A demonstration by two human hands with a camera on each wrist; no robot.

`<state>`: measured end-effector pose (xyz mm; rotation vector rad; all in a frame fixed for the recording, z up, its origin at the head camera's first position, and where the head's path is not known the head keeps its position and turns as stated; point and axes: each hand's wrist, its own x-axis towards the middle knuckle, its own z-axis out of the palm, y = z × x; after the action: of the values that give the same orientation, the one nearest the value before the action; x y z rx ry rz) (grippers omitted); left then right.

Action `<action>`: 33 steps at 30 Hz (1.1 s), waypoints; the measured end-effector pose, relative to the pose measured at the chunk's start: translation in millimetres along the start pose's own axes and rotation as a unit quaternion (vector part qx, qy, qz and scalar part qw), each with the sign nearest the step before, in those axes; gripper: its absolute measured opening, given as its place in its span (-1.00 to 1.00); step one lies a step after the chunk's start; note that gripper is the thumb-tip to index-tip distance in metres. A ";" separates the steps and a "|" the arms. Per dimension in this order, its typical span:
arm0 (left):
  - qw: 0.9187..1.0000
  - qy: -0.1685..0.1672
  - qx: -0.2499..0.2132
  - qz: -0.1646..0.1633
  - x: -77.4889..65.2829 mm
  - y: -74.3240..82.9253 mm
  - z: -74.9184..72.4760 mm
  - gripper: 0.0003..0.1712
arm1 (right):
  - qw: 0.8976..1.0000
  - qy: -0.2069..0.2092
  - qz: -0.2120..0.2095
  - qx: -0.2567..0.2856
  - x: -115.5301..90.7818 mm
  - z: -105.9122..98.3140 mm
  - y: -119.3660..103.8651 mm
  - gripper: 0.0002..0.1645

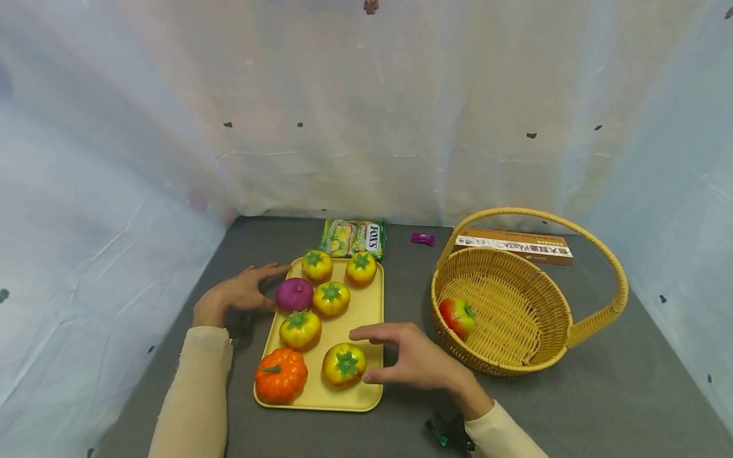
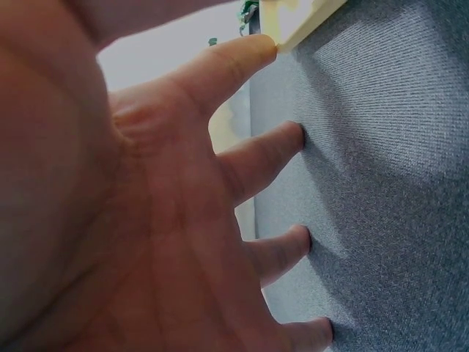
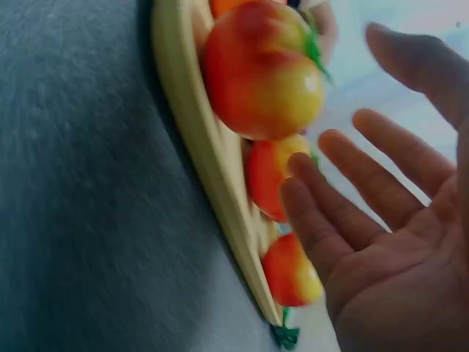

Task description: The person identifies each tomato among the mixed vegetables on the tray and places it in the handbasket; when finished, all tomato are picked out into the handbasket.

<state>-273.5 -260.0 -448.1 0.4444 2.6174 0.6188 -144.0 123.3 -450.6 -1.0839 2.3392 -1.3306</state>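
A yellow tray [image 1: 366, 397] holds several yellow-red, tomato-like fruits with green leafy tops, an orange pumpkin [image 1: 280, 376] and a purple onion-shaped piece [image 1: 294, 294]. My right hand [image 1: 415, 356] reaches over the tray's right edge, fingers and thumb spread apart beside the front fruit [image 1: 344, 364]. In the right wrist view its palm shows, with nothing held. My left hand [image 1: 243, 292] is at the tray's left edge, next to the purple piece. Its fingers are spread in the left wrist view, fingertips down at the grey cloth and one at the tray's corner.
To the right stands a wicker basket [image 1: 504, 366] with a tall handle and a red-green fruit [image 1: 457, 317] inside. Behind it lies a brown pasta box [image 1: 532, 247]. A green FOX'S packet [image 1: 354, 238] and a small purple wrapped piece [image 1: 423, 238] lie behind the tray.
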 end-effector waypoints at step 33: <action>1.000 -0.001 -0.004 -0.009 1.3 1.7 0.4 0.10 | 0.975 0.156 0.155 -0.035 -141.4 -117.1 -24.7 -0.43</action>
<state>-274.1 -257.9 -448.0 0.4177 2.6142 0.6217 -95.7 290.0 -385.8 -0.5195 2.6576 -1.3846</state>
